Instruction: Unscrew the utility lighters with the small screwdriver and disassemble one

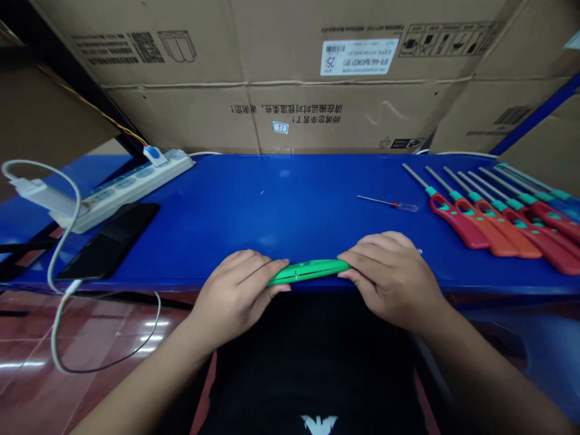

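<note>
Fingers on both hands are curled tight around a green plastic grip (pixel 308 272), the left hand (pixel 235 296) pinching one end and the right hand (pixel 389 278) the other. It looks like the body of a utility lighter, though the hands hide too much of it to be sure. The person holds it level, just over the near edge of a blue table (pixel 272 199). Beyond the right hand lies a small red-handled screwdriver (pixel 389 203), then a fanned row of red and orange utility lighters (pixel 502 232) with green collars. To the left sit a black smartphone (pixel 109 241) and a white power strip (pixel 136 187), with a white cable (pixel 58 241) trailing off the table. Cardboard cartons (pixel 281 60) are stacked along the far edge.
</note>
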`<state>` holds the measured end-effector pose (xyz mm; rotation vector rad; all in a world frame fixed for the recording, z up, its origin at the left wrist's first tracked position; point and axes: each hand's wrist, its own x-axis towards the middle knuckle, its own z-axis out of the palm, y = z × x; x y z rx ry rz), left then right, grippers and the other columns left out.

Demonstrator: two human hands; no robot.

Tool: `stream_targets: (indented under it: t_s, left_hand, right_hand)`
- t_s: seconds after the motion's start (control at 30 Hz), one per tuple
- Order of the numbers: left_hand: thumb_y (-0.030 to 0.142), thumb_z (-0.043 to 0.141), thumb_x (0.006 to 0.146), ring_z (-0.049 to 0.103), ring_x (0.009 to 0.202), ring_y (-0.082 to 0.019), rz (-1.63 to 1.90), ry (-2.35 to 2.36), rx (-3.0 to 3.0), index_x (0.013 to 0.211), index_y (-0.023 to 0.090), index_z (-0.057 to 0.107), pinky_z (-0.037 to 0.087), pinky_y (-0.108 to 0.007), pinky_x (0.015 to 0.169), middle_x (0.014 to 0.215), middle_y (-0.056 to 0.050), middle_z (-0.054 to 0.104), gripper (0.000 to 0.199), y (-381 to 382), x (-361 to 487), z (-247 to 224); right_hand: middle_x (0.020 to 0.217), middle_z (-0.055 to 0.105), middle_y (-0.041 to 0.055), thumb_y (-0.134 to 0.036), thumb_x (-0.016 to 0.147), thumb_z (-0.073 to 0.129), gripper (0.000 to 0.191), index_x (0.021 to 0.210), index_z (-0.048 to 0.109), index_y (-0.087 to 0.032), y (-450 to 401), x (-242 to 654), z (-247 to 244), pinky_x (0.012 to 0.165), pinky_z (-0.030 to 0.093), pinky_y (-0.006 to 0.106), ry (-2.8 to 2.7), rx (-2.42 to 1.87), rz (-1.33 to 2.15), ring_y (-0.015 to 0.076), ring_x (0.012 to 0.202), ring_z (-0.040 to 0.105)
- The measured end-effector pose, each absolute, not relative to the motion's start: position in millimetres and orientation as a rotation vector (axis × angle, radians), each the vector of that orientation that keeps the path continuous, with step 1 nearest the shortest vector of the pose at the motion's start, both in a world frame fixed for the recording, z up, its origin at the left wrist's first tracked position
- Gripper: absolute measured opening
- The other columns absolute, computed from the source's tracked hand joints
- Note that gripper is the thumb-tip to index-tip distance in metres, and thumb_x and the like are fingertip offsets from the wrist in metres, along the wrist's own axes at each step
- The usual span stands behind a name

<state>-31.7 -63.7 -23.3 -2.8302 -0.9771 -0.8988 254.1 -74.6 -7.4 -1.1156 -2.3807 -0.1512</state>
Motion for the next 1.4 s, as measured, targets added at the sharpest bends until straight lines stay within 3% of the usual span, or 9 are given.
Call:
stream_targets:
  t_s: [0.23, 0.43, 0.7, 0.93, 1.07, 1.2, 1.4]
  left_hand:
    - [0.014, 0.069, 0.086, 0.058, 0.075, -0.018, -1.073, -1.003, -2.789, 0.119, 0.013, 0.062, 0.048, -0.035, 0.069, 0.09, -0.008, 0.07, 0.033, -65, -23, -19]
    - [0.012, 0.069, 0.085, 0.058, 0.075, -0.017, -1.124, -1.041, -2.799, 0.117, 0.012, 0.065, 0.047, -0.035, 0.068, 0.091, -0.008, 0.071, 0.032, -66, -15, -16]
    - [0.015, 0.067, 0.087, 0.06, 0.073, -0.018, -1.139, -1.05, -2.823, 0.111, 0.013, 0.068, 0.049, -0.035, 0.068, 0.09, -0.007, 0.073, 0.025, -60, -12, -17]
    - [0.026, 0.063, 0.092, 0.066, 0.1, -0.021, -0.92, -1.202, -2.987, 0.12, 0.017, 0.067, 0.053, -0.038, 0.089, 0.113, -0.007, 0.073, 0.029, -51, -14, -5]
    - [0.028, 0.061, 0.094, 0.066, 0.098, -0.022, -0.89, -1.207, -2.996, 0.121, 0.016, 0.068, 0.053, -0.041, 0.089, 0.113, -0.009, 0.073, 0.03, -41, -14, -6]
    - [0.031, 0.063, 0.092, 0.067, 0.099, -0.023, -0.88, -1.272, -3.058, 0.121, 0.018, 0.069, 0.054, -0.042, 0.09, 0.112, -0.009, 0.073, 0.032, -33, -14, -7]
    - [0.03, 0.06, 0.094, 0.068, 0.096, -0.02, -0.91, -1.375, -3.089, 0.114, 0.015, 0.071, 0.053, -0.035, 0.088, 0.106, -0.008, 0.073, 0.027, -23, -13, -5]
  right_hand:
    - [0.114, 0.073, 0.0097, -0.03, 0.095, 0.059, 0.033, 0.122, 0.065, -0.013, -76, 243, -3, 0.089, 0.045, 0.043, -2.404, -1.081, -0.194, 0.0248, 0.098, 0.066]
    - [0.103, 0.077, 0.0058, -0.024, 0.095, 0.059, 0.019, 0.108, 0.07, -0.017, -75, 233, -3, 0.083, 0.049, 0.038, -2.302, -1.041, -0.075, 0.0204, 0.09, 0.07]
    - [0.1, 0.078, 0.0046, -0.025, 0.095, 0.059, 0.017, 0.102, 0.073, -0.021, -75, 233, -8, 0.082, 0.049, 0.038, -2.273, -1.069, -0.007, 0.0207, 0.089, 0.073]
    - [0.106, 0.076, 0.006, -0.034, 0.096, 0.057, 0.024, 0.108, 0.072, -0.02, -66, 235, -8, 0.09, 0.048, 0.041, -2.351, -1.188, -0.003, 0.0231, 0.098, 0.069]
    - [0.108, 0.072, 0.0072, -0.032, 0.095, 0.058, 0.026, 0.115, 0.071, -0.021, -54, 240, -4, 0.089, 0.05, 0.039, -2.388, -1.169, 0.28, 0.0222, 0.1, 0.065]
    - [0.099, 0.067, 0.0061, -0.027, 0.097, 0.054, 0.024, 0.109, 0.074, -0.022, -39, 244, -2, 0.082, 0.051, 0.033, -2.329, -1.128, 0.494, 0.0181, 0.09, 0.063]
    - [0.1, 0.069, 0.0069, -0.026, 0.096, 0.051, 0.028, 0.111, 0.074, -0.021, -24, 246, 12, 0.08, 0.05, 0.032, -2.458, -1.118, 0.426, 0.0187, 0.089, 0.064]
